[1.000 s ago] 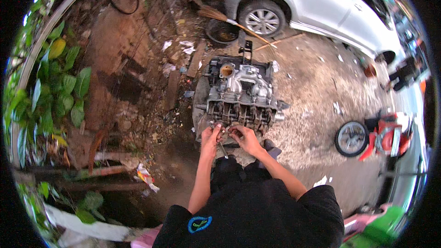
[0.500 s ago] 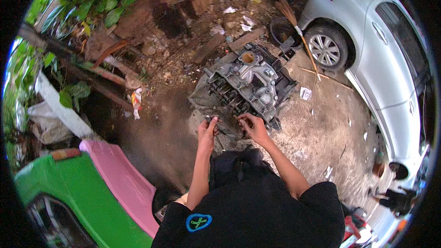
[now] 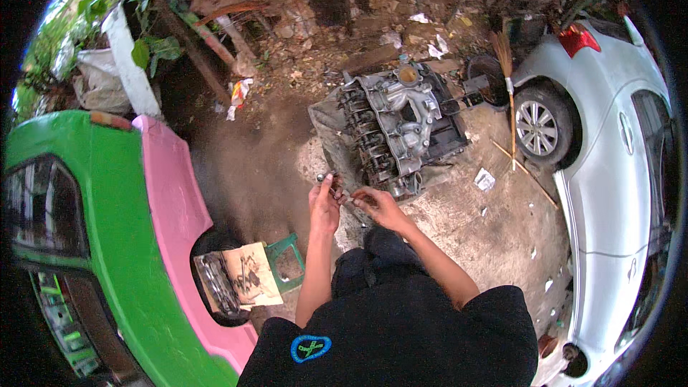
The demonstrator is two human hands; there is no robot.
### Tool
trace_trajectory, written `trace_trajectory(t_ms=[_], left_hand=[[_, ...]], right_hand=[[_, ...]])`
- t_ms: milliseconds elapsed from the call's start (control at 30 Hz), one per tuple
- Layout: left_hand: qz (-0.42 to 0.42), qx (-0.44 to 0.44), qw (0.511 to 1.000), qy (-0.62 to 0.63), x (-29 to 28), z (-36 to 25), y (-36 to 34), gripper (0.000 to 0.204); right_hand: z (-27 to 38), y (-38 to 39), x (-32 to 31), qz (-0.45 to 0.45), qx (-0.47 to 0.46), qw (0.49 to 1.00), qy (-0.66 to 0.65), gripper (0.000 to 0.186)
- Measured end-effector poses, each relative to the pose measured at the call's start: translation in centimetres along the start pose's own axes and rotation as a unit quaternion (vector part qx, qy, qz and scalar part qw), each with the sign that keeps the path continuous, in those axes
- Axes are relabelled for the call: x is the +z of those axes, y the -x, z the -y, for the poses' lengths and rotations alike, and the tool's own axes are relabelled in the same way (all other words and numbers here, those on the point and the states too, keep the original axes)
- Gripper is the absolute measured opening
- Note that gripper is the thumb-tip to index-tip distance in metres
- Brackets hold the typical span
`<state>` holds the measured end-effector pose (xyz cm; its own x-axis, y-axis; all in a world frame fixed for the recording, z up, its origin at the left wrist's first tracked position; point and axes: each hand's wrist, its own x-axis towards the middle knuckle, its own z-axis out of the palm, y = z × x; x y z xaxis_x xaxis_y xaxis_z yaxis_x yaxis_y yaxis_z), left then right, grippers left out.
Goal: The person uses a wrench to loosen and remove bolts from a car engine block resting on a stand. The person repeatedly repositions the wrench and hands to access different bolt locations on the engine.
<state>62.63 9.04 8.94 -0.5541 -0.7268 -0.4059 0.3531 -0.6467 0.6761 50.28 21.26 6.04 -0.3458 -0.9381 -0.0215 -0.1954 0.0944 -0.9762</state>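
My left hand [image 3: 325, 204] is closed round a slim metal tool [image 3: 322, 178] with a shiny end; its exact kind is unclear. My right hand [image 3: 375, 208] is beside it, thumb and fingers pinched on a small part too small to name. Just beyond both hands, an engine [image 3: 412, 125] with a silver intake manifold and exposed valve gear rests on a crumpled sheet [image 3: 326, 125] on the ground. Neither hand visibly touches the engine.
A green and pink car body [image 3: 115, 193] stands left, a silver car [image 3: 602, 193] right. Low at left are a green stool [image 3: 290, 279], cardboard [image 3: 269, 287] and an open toolbox [image 3: 222, 283]. A broom [image 3: 505, 64], dark tub [image 3: 484, 72], debris and plants lie beyond the engine.
The view has swung left, so the engine appears turned and shifted right. The stool and toolbox have come into sight. My hands, still holding small items, sit clear of the engine's edge.
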Motion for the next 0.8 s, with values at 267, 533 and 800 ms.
trace_trajectory(t_ms=[267, 533, 800], left_hand=[[-0.017, 0.096, 0.994, 0.052, 3.2, 3.1, 0.4, 0.021], [-0.078, 0.129, 0.984, 0.096, 11.3, 9.1, -2.2, 0.02], [-0.157, 0.175, 0.964, -0.123, 15.3, 11.9, -5.4, 0.022]], right_hand=[[-1.9, -0.9, -2.9, 0.171, 0.04, 0.977, -0.121, 0.024], [-4.4, -3.4, -12.2, 0.21, 0.012, 0.974, -0.081, 0.022], [-4.2, -6.2, -21.1, 0.222, -0.063, 0.973, 0.006, 0.025]])
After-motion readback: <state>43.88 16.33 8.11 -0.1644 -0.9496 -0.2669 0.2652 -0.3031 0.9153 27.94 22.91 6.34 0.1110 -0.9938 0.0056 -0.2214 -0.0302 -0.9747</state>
